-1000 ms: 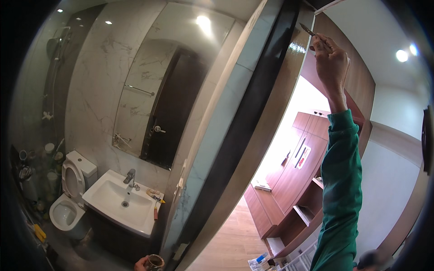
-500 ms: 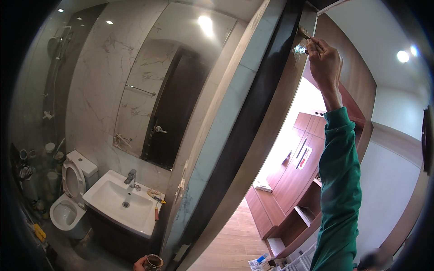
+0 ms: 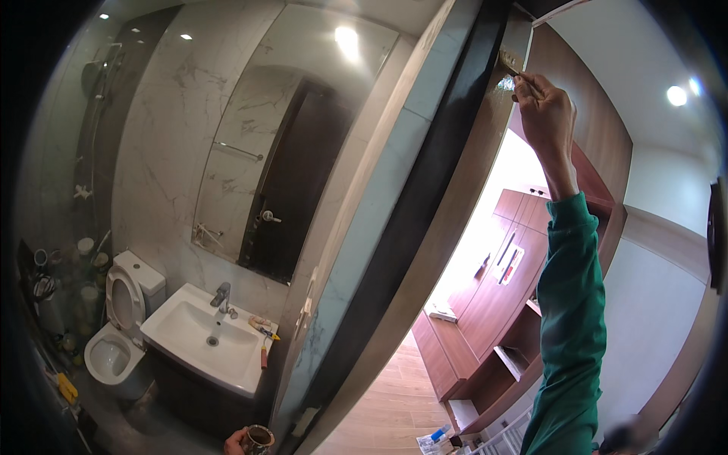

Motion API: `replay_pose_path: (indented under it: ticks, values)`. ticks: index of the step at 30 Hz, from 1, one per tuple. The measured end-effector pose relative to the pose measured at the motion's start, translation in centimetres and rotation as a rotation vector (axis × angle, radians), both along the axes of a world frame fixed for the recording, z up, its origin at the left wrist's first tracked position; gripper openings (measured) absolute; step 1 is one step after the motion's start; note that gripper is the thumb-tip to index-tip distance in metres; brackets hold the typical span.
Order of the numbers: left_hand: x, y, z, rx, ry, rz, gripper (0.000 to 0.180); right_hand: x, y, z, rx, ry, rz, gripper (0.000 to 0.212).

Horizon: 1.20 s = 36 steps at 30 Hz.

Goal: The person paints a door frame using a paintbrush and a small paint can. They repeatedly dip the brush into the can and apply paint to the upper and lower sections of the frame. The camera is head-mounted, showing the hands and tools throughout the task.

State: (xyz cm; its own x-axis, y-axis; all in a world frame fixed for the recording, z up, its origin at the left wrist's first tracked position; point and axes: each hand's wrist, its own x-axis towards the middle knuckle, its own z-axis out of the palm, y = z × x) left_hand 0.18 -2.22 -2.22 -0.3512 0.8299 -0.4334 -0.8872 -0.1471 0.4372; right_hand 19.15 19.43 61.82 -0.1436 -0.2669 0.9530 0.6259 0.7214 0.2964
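Observation:
High up, my right hand (image 3: 544, 114) grips the handle of a paintbrush (image 3: 508, 61), its arm stretched up in a green sleeve. The bristles rest against the upper part of the brown door frame (image 3: 474, 144), beside its black edge strip. A wet, shiny patch shows on the frame just below the brush. Low at the bottom edge, my left hand (image 3: 236, 440) holds a small open jar (image 3: 259, 437) with a stained rim and something dark inside. Only a few fingers of that hand are visible.
Left of the frame are a white sink (image 3: 205, 337) with a putty-knife-like tool (image 3: 264, 356) on its rim, a toilet (image 3: 114, 355) and a wall mirror (image 3: 280, 152). Through the doorway, wooden cabinets (image 3: 485, 288) and open shelves stand over a wood floor (image 3: 398, 387).
My right hand and the brush have shifted slightly down along the frame. My left hand with the jar has hardly moved.

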Motion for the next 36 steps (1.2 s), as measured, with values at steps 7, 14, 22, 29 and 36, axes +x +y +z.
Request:
replay_pose_path:
  ticks: [7,14,22,29,36]
  values:
    - [-0.1,-0.2,-0.9,-0.011,0.012,-0.004,0.035,0.3,-0.6,-2.2,-0.010,-0.048,0.043,0.030]
    - [0.3,-0.3,-1.8,-0.029,0.038,-0.006,0.036,1.1,-1.7,-4.7,-0.043,-0.079,0.010,0.031]
    - [0.5,-0.8,-1.9,0.000,0.038,-0.049,0.032,1.4,-2.9,-7.8,-0.095,-0.138,-0.019,0.028]
    - [0.8,-1.0,-2.1,0.036,0.020,-0.071,0.035,1.8,-4.5,-10.9,-0.176,-0.177,-0.039,0.024]
    - [1.0,-1.4,-1.8,0.000,0.038,-0.084,0.036,2.1,-4.6,-13.7,-0.128,-0.234,-0.042,0.023]
